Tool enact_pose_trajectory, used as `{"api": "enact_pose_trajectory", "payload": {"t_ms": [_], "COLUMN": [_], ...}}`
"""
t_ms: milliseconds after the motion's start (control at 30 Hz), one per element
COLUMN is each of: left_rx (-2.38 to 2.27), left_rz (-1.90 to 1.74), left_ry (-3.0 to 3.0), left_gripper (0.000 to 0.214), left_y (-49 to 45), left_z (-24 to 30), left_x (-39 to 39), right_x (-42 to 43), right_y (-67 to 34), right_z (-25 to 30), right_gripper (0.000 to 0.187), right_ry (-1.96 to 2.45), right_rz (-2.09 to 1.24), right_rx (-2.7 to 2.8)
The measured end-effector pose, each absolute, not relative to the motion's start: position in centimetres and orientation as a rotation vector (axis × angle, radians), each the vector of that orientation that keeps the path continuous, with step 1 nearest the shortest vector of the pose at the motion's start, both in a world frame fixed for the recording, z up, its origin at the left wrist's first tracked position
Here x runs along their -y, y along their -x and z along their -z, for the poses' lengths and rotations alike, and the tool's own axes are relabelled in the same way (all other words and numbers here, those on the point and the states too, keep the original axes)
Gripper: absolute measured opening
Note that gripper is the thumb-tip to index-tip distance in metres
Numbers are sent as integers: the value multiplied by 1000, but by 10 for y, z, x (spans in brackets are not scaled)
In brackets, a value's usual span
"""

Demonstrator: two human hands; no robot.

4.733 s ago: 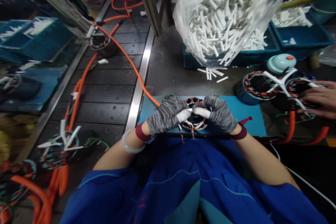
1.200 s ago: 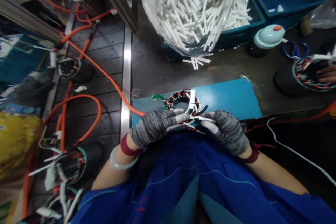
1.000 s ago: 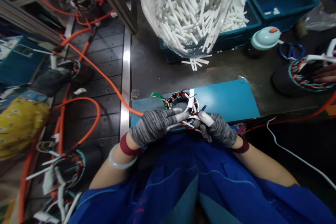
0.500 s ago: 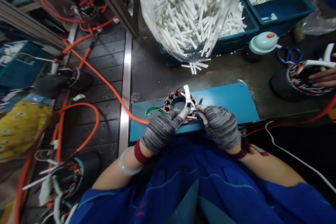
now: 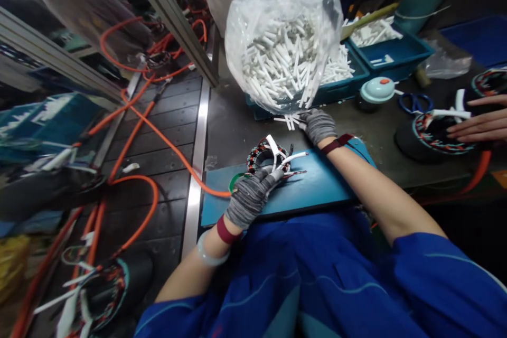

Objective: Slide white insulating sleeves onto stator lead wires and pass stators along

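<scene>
My left hand (image 5: 253, 193), in a grey knitted glove, is closed on white-sleeved wires (image 5: 276, 161) at the near rim of a wound motor stator (image 5: 259, 152). One sleeve sticks up and another points right, with a dark wire tip showing. The stator lies on a blue board (image 5: 317, 182). Farther off, my right hand (image 5: 319, 125), gloved alike, has its fingertips together on a few loose white tubes (image 5: 288, 122) in front of the clear bag. The fingers partly cover the tube ends they pinch.
A clear bag (image 5: 285, 58) full of white tubes leans over teal bins (image 5: 400, 60). To the right are a round light-blue-lidded container (image 5: 378, 90), blue scissors (image 5: 415, 103) and another person's hand (image 5: 481, 124) at a stator (image 5: 412, 140). Orange hoses (image 5: 170, 148) cross the slatted conveyor at left.
My right hand has left the wires at the stator and reached forward to the loose tubes. My left hand stays at the stator. The camera view has tilted up.
</scene>
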State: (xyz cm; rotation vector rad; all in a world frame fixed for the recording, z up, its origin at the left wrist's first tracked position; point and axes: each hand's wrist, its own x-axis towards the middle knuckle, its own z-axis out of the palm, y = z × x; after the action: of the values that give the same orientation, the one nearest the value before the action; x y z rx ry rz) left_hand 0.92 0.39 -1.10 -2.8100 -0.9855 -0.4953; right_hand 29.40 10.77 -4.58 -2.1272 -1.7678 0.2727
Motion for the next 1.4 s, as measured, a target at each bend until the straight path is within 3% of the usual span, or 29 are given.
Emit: {"api": "enact_pose_trajectory", "payload": {"t_ms": [533,667,767,867,1000,1400], "left_rx": [961,959,1009,1028,1050,1028], "left_rz": [634,647,606,574,552,752], "left_ry": [2887,2876,2888,2913,2939,2980], "left_gripper": [31,30,31,32,33,29], "left_y": [-9,-10,-10,-8,-5,-9], "left_z": [11,9,9,10,11,8], "left_x": [-7,-6,-5,-4,-3,-5], "right_x": [-98,-42,12,55,74,67], "right_y": [-299,-304,-298,-284,-269,-260], "right_z": [55,48,42,39,42,45], "right_gripper": [18,30,43,32,31,41], "right_ry": [2148,2129,1951,1616,1559,1401], "right_rz": [-132,-167,-277,-653,-1003,-1213], "right_rx": [1651,1479,1401,1311,1054,1183]}}
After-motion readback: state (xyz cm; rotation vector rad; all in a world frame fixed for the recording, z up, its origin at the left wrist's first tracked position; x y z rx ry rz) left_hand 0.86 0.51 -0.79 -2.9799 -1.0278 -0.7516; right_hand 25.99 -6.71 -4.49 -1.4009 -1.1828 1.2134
